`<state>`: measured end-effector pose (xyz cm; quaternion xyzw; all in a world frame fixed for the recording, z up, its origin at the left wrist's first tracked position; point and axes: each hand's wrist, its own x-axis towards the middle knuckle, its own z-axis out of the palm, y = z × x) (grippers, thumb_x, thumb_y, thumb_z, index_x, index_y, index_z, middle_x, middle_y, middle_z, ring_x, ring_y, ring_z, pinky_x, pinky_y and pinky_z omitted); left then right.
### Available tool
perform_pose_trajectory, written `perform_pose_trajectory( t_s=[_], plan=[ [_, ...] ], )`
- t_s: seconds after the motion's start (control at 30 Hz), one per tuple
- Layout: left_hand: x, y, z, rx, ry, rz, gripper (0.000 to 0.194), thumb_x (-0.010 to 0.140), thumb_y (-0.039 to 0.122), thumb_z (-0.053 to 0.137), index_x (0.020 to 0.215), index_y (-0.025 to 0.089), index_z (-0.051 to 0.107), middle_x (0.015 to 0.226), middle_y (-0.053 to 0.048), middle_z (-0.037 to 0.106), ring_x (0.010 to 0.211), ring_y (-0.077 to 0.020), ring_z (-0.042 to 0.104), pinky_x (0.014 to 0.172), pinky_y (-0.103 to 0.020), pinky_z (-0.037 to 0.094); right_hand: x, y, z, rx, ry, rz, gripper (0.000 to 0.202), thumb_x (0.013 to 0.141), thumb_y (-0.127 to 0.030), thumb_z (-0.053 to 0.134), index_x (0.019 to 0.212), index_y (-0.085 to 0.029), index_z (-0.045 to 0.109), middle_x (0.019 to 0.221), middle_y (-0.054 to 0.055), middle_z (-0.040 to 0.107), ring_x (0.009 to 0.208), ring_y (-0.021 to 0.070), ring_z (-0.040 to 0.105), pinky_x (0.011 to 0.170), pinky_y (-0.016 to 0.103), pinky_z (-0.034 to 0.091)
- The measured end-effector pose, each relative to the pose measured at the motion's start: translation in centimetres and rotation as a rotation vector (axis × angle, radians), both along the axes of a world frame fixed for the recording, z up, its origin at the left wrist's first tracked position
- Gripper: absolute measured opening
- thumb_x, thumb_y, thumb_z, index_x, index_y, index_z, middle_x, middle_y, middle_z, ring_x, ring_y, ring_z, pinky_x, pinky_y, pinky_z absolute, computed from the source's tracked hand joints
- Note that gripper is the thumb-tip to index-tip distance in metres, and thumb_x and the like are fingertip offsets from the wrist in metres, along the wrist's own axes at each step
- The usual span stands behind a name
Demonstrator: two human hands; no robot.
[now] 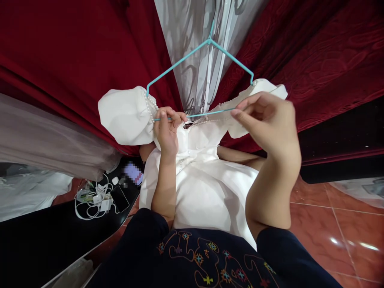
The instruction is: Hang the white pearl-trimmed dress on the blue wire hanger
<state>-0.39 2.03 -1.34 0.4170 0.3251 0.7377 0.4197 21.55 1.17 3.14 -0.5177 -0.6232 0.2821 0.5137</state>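
A white dress (207, 180) with puffed sleeves and a pearl-trimmed neckline hangs in front of me on a light blue clothes hanger (180, 63). The left puffed sleeve (126, 116) spreads out beside the hanger's left shoulder. My left hand (168, 130) is closed around the hanger's lower bar near its left end, just above the neckline. Farther right, thumb and forefinger of my right hand (267, 120) pinch the same bar. Behind that hand the right sleeve (264, 87) is partly hidden. The skirt falls between my forearms.
Dark red curtains (75, 48) and sheer white fabric (192, 48) hang behind the dress. At lower left, a black table (60, 236) bears a phone (120, 199), tangled white cables (100, 198) and a blurred-out item. Red floor tiles (318, 216) show at right.
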Motion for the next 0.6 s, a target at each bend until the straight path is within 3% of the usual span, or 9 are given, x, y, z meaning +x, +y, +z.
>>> perform_pose_trajectory(
  t_s=[0.13, 0.27, 0.33, 0.4, 0.5, 0.53, 0.6],
  plan=[
    [0.5, -0.1, 0.2, -0.042, -0.001, 0.004, 0.045, 0.104, 0.067, 0.051, 0.086, 0.026, 0.05, 0.062, 0.005, 0.037, 0.07, -0.0169, 0.063, 0.085, -0.035, 0.059, -3.0, -0.7, -2.8, -0.026, 0.078, 0.111, 0.035, 0.094, -0.049, 0.073, 0.118, -0.025, 0.064, 0.065, -0.006, 0.056, 0.054, 0.0088, 0.052, 0.05, 0.025, 0.04],
    [0.6, -0.1, -0.4, -0.064, -0.03, -0.064, 0.043, 0.102, 0.067, 0.054, 0.091, 0.026, 0.052, 0.069, 0.003, 0.055, 0.084, -0.0186, 0.073, 0.089, -0.035, 0.061, -6.2, 0.1, -5.8, -0.017, 0.186, 0.131, 0.039, 0.098, -0.064, 0.061, 0.099, -0.026, 0.054, 0.063, -0.007, 0.051, 0.053, 0.009, 0.049, 0.05, 0.025, 0.041],
    [0.2, -0.4, -0.9, -0.108, -0.029, -0.097, 0.042, 0.101, 0.068, 0.055, 0.1, 0.026, 0.055, 0.091, -0.001, 0.071, 0.096, -0.0201, 0.077, 0.092, -0.036, 0.062, -6.9, 0.2, -6.7, 0.039, 0.233, 0.06, 0.041, 0.097, -0.065, 0.062, 0.093, -0.026, 0.049, 0.065, -0.007, 0.046, 0.055, 0.0084, 0.047, 0.052, 0.025, 0.041],
    [-0.4, -1.0, -1.1, -0.202, 0.042, -0.179, 0.045, 0.1, 0.069, 0.057, 0.109, 0.025, 0.06, 0.11, -0.006, 0.077, 0.102, -0.0214, 0.079, 0.093, -0.037, 0.062, -7.2, 0.2, -7.2, 0.078, 0.255, 0.016, 0.04, 0.097, -0.063, 0.064, 0.092, -0.026, 0.049, 0.068, -0.006, 0.044, 0.057, 0.0079, 0.046, 0.054, 0.025, 0.041],
    [-1.1, -2.6, -0.2, -0.288, 0.31, -0.384, 0.045, 0.099, 0.063, 0.064, 0.107, 0.02, 0.071, 0.101, -0.009, 0.079, 0.092, -0.0211, 0.079, 0.088, -0.035, 0.063, -7.1, 0.1, -7.2, 0.091, 0.277, 0.016, 0.035, 0.098, -0.057, 0.065, 0.094, -0.025, 0.051, 0.069, -0.006, 0.043, 0.057, 0.0071, 0.043, 0.054, 0.025, 0.037],
    [-1.3, -3.1, 0.3, -0.254, 0.395, -0.387, 0.042, 0.1, 0.059, 0.065, 0.103, 0.018, 0.074, 0.095, -0.008, 0.079, 0.09, -0.0207, 0.078, 0.086, -0.035, 0.063, -7.0, 0.1, -7.2, 0.093, 0.28, 0.019, 0.034, 0.098, -0.056, 0.066, 0.094, -0.025, 0.052, 0.068, -0.007, 0.043, 0.056, 0.0069, 0.042, 0.054, 0.025, 0.035],
    [-1.5, -3.7, 1.5, -0.061, 0.46, -0.161, 0.031, 0.102, 0.05, 0.067, 0.099, 0.02, 0.076, 0.094, -0.007, 0.077, 0.091, -0.0196, 0.076, 0.088, -0.036, 0.062, -6.9, 0.1, -7.0, 0.09, 0.284, 0.021, 0.034, 0.098, -0.055, 0.066, 0.093, -0.024, 0.052, 0.066, -0.007, 0.041, 0.056, 0.0066, 0.041, 0.055, 0.025, 0.033]
  ],
)
